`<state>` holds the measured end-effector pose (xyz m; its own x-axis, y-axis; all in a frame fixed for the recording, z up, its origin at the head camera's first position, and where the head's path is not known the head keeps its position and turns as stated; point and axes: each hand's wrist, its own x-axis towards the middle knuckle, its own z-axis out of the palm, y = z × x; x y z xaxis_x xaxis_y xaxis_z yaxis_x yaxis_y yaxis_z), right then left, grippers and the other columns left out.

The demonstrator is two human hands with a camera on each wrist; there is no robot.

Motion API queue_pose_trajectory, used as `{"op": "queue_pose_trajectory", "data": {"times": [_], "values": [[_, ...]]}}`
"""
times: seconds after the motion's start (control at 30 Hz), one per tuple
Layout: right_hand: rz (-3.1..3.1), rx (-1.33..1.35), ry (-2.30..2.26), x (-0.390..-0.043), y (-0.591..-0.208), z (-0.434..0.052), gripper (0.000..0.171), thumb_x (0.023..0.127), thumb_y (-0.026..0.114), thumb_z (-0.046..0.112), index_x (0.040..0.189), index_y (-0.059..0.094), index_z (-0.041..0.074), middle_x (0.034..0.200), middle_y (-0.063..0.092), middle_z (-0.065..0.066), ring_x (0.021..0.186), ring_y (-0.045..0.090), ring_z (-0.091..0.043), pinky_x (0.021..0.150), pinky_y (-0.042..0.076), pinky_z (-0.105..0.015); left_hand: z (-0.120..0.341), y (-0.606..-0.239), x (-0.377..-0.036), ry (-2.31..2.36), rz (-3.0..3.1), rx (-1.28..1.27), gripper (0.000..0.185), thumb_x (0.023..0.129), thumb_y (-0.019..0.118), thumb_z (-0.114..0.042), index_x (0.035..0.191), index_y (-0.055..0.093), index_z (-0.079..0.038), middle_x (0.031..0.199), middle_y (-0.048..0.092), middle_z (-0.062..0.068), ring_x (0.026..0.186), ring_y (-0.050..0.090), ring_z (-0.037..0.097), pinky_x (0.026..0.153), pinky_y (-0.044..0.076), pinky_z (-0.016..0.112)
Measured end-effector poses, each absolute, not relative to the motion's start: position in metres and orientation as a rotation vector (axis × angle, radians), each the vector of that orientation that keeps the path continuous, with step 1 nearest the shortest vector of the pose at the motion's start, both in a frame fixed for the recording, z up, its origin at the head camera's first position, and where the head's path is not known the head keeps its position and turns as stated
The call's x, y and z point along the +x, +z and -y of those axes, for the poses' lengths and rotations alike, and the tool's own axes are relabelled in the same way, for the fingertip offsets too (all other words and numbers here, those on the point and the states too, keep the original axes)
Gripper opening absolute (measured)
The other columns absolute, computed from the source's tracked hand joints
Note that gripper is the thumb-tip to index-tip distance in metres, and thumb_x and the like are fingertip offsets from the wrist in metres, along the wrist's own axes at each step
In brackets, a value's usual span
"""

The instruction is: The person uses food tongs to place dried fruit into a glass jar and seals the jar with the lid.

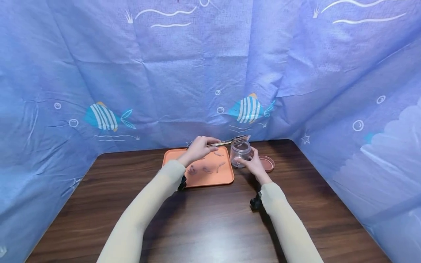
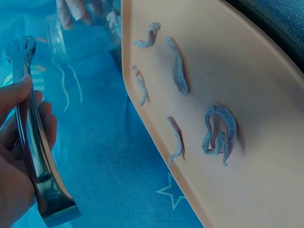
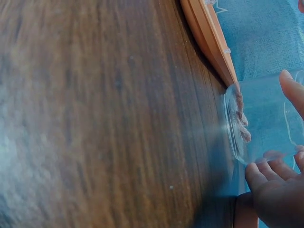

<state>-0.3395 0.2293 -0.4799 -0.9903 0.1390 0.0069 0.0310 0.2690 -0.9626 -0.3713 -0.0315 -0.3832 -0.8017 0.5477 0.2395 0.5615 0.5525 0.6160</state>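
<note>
My left hand (image 1: 198,149) grips metal tongs (image 2: 45,166), thumb on one arm and fingers round the other. The tong tips reach over the mouth of a clear jar (image 1: 240,149), with a small pale piece showing at their end. My right hand (image 1: 254,165) holds the jar by its side, thumb and fingers spread round it. Brownish shrivelled pieces (image 3: 241,116) lie at the jar's bottom. Several more thin, curled, dried-looking strips (image 2: 178,69) rest on an orange tray (image 1: 197,182) under my left forearm.
A reddish-brown round lid (image 1: 267,163) lies on the dark wooden table (image 1: 210,223), right of the jar. The tray's right edge stands close beside the jar. Behind the table's far edge hangs a blue cloth (image 1: 184,80) with fish prints.
</note>
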Motion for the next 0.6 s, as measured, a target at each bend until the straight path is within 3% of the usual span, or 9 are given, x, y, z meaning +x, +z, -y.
{"op": "queue_pose_trajectory", "data": {"times": [0.13, 0.17, 0.27, 0.43, 0.5, 0.6], "values": [[2.437, -0.155, 1.841, -0.3402, -0.4789, -0.2307, 0.098, 0.087, 0.082, 0.027, 0.157, 0.016, 0.007, 0.159, 0.027, -0.023, 0.148, 0.026, -0.041, 0.119, 0.025, -0.049, 0.0291, -0.3847, -0.3713, -1.097, 2.757, -0.964, 0.034, 0.097, 0.070, -0.021, 0.130, 0.070, -0.016, 0.125, 0.070, 0.003, 0.096, 0.069, 0.011, 0.086, 0.055, 0.035], [2.437, -0.149, 1.842, -0.3406, -0.4788, -0.2306, 0.098, 0.087, 0.082, 0.027, 0.157, 0.016, 0.007, 0.160, 0.027, -0.023, 0.148, 0.026, -0.041, 0.119, 0.025, -0.049, 0.0294, -0.3854, -0.3715, -1.098, 2.760, -0.961, 0.034, 0.097, 0.070, -0.021, 0.131, 0.070, -0.016, 0.126, 0.070, 0.004, 0.098, 0.070, 0.013, 0.086, 0.055, 0.035], [2.439, -0.139, 1.839, -0.3415, -0.4791, -0.2305, 0.099, 0.087, 0.082, 0.028, 0.158, 0.015, 0.007, 0.160, 0.027, -0.023, 0.148, 0.026, -0.041, 0.119, 0.025, -0.049, 0.0307, -0.3874, -0.3725, -1.090, 2.762, -0.962, 0.033, 0.098, 0.069, -0.020, 0.131, 0.069, -0.015, 0.126, 0.069, 0.004, 0.095, 0.070, 0.012, 0.084, 0.055, 0.035], [2.461, -0.147, 1.822, -0.3404, -0.4800, -0.2307, 0.100, 0.086, 0.082, 0.029, 0.157, 0.016, 0.007, 0.159, 0.027, -0.023, 0.147, 0.028, -0.041, 0.118, 0.027, -0.050, 0.0328, -0.3891, -0.3731, -1.051, 2.777, -0.966, 0.033, 0.097, 0.070, -0.018, 0.130, 0.070, -0.015, 0.124, 0.071, 0.004, 0.074, 0.067, 0.009, 0.075, 0.052, 0.032], [2.466, -0.149, 1.821, -0.3401, -0.4802, -0.2312, 0.100, 0.086, 0.082, 0.029, 0.157, 0.016, 0.007, 0.159, 0.027, -0.023, 0.147, 0.028, -0.042, 0.118, 0.027, -0.050, 0.0324, -0.3883, -0.3733, -1.042, 2.781, -0.968, 0.033, 0.097, 0.070, -0.018, 0.129, 0.070, -0.015, 0.122, 0.071, 0.005, 0.062, 0.064, 0.012, 0.072, 0.050, 0.033], [2.460, -0.160, 1.825, -0.3407, -0.4801, -0.2324, 0.099, 0.086, 0.082, 0.030, 0.157, 0.016, 0.008, 0.159, 0.027, -0.022, 0.147, 0.028, -0.041, 0.118, 0.027, -0.049, 0.0311, -0.3859, -0.3739, -1.042, 2.789, -0.970, 0.032, 0.097, 0.070, -0.017, 0.129, 0.071, -0.015, 0.121, 0.072, 0.005, 0.058, 0.063, 0.015, 0.072, 0.050, 0.033]]}}
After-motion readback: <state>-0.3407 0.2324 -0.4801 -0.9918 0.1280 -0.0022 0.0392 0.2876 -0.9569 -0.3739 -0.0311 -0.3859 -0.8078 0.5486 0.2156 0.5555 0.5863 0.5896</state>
